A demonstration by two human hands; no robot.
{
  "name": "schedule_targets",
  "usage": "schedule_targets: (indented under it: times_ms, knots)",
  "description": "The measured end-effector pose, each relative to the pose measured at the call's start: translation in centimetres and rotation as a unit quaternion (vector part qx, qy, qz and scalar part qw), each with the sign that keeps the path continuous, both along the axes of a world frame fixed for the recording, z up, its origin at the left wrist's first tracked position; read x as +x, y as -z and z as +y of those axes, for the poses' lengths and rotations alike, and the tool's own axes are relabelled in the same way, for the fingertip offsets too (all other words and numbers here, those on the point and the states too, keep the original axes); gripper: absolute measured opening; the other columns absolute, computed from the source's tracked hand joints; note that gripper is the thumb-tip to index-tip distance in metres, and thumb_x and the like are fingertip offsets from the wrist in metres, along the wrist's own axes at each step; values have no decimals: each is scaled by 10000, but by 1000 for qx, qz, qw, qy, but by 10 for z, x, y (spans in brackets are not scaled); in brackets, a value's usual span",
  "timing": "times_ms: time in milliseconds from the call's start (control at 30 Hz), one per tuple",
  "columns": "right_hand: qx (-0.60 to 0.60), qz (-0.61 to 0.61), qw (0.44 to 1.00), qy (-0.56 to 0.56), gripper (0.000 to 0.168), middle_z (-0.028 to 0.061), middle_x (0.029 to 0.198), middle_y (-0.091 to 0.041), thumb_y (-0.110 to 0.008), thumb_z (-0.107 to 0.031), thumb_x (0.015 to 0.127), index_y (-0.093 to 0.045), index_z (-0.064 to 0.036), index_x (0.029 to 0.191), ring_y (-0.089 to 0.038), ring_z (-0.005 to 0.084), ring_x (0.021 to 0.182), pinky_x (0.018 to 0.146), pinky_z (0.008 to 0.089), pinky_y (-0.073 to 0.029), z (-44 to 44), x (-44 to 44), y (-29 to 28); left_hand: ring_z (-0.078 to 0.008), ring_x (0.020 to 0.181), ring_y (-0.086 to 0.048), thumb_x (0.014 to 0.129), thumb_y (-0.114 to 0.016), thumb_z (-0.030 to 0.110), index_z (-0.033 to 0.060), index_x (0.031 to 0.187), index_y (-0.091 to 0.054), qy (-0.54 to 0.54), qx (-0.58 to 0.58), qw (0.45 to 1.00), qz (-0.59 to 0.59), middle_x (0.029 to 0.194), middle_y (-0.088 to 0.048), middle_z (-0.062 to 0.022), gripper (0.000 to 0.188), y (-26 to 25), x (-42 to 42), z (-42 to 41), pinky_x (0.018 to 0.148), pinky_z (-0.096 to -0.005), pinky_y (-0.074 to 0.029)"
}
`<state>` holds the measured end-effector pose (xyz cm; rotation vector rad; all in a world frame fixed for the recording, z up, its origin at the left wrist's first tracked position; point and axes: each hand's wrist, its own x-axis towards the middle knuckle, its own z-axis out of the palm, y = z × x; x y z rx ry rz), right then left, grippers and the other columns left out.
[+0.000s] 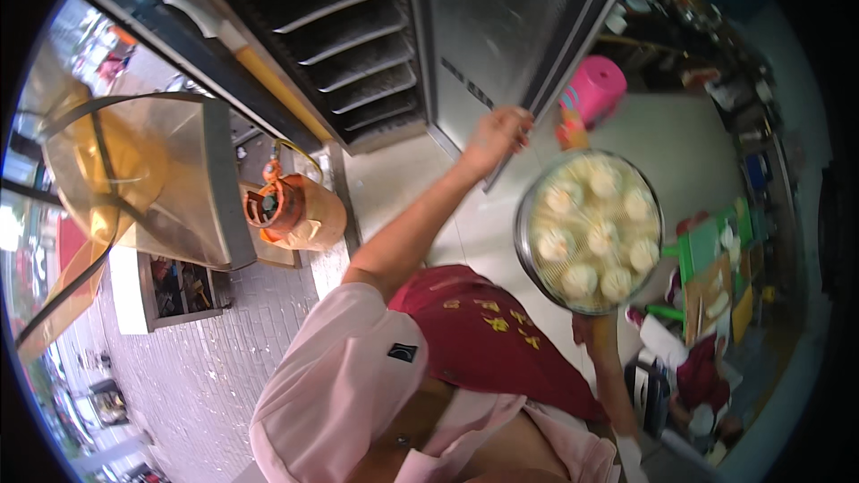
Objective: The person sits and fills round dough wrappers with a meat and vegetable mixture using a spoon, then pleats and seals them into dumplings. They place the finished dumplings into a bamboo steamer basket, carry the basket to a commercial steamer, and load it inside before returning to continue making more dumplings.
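My right hand (590, 330) supports the near rim of a round metal steamer tray (522, 241), held up over the floor. Several pleated white buns (602, 237) sit spaced apart on its perforated mat. Part of this hand is hidden under the tray. Up and to the left, my left hand (498, 137) has its fingers curled at the edge of a metal cabinet door (496, 27), which stands swung out. Beside the door, the tall cabinet (356, 47) shows its dark interior with several shelf rails.
An orange gas cylinder (305, 211) with a hose stands left of the cabinet. A pink plastic object (597, 88) is beyond the tray. At right are a green table (715, 241) and a person in dark red (701, 376). Brick paving (221, 376) lies outside, left.
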<state>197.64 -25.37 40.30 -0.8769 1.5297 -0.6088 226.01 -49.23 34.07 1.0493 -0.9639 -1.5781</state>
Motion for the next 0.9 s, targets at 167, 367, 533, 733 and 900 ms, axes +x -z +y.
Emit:
schedule_targets:
  times_ms: [167,367,533,733,900]
  knots:
    - [54,-60,996,-37,174,49,591,-536,-635,-131,958,-597,3,853,-503,123,425,342,272,-361,-39,23,11,-114,721,-581,1085,-401,480,-44,1152,-636,26,81,992,92,992,-664,-83,578,-32,70,5,618,-227,-464]
    - [51,-52,972,-223,171,72,615,-561,-620,-103,947,-589,21,834,-513,128,427,341,270,-371,-93,80,38,-106,652,-569,1030,-550,481,-25,1030,-605,-78,126,988,-34,865,-607,-68,508,-13,159,13,534,-213,-448]
    - [61,-109,954,-273,110,72,635,-576,-669,-47,896,-593,18,852,-514,123,426,347,274,-376,-129,129,43,-85,565,-520,1001,-606,517,33,939,-567,-101,178,978,33,830,-611,-59,489,4,223,21,446,-185,-364]
    - [193,-130,941,-246,99,74,654,-607,-725,1,848,-630,19,864,-533,125,423,341,277,-370,-173,204,75,-49,400,-415,995,-605,530,57,810,-585,-113,277,951,77,601,-536,-9,508,20,302,6,334,-183,-274]
    - [161,-142,924,-317,110,61,681,-618,-733,-38,874,-632,2,891,-539,112,443,352,265,-366,-206,258,75,-44,361,-346,996,-592,536,83,774,-542,-120,266,955,63,565,-490,9,507,20,361,-9,318,-199,-234]
